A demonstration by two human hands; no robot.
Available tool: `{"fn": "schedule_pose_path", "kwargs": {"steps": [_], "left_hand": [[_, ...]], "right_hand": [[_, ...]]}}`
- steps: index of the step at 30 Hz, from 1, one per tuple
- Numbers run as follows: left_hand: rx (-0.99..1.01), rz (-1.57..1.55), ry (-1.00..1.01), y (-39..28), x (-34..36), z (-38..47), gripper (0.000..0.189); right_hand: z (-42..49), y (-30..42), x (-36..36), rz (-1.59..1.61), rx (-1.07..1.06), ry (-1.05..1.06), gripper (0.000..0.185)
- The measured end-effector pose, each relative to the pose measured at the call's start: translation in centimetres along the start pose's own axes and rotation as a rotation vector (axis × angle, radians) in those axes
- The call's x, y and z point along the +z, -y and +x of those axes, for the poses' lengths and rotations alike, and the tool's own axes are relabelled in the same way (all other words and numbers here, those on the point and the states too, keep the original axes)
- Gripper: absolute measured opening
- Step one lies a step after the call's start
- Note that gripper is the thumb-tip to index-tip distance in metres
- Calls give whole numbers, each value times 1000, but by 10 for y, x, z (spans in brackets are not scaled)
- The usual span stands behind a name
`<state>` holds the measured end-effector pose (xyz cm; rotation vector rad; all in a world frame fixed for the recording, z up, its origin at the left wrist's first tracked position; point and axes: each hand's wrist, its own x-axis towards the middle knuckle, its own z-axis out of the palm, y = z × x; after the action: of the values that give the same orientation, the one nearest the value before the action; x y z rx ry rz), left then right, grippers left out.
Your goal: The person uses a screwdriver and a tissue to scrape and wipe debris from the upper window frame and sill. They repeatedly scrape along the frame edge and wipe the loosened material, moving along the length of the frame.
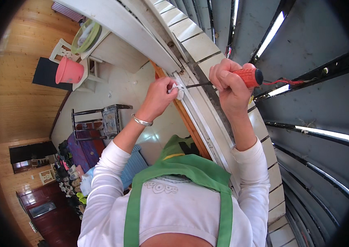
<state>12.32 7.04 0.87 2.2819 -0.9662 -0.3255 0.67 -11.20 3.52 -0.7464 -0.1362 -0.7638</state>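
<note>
My right hand [231, 83] grips a screwdriver by its red handle [247, 77], which has a black end cap. The dark shank [199, 84] points left toward a crumpled white tissue or cloth [179, 90]. Pinched between the fingers of my left hand [159, 95], that tissue has dark smudges on it. Whether the screwdriver's tip touches it I cannot tell. Both hands are over the white track of a window or door frame [197, 114], along which a wooden edge [189, 123] runs on the inner side.
Grey metal panels [310, 102] and a white tiled ledge [260, 123] lie on the right. A red wire [282, 81] hangs near the handle. On the left stand a pink bucket [69, 70] on a chair, a green basin [86, 35] and a worn dark stool [111, 122].
</note>
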Motion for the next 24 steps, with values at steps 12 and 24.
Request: {"fn": "schedule_pose_path", "kwargs": {"steps": [12,24], "left_hand": [[-290,-492,-143,1,29,-25,13],[50,19,-159,-7,22,-26,21]], "right_hand": [[-3,-50,-10,-23,38,-58,25],[1,-48,-4,-165,44,22,24]]}}
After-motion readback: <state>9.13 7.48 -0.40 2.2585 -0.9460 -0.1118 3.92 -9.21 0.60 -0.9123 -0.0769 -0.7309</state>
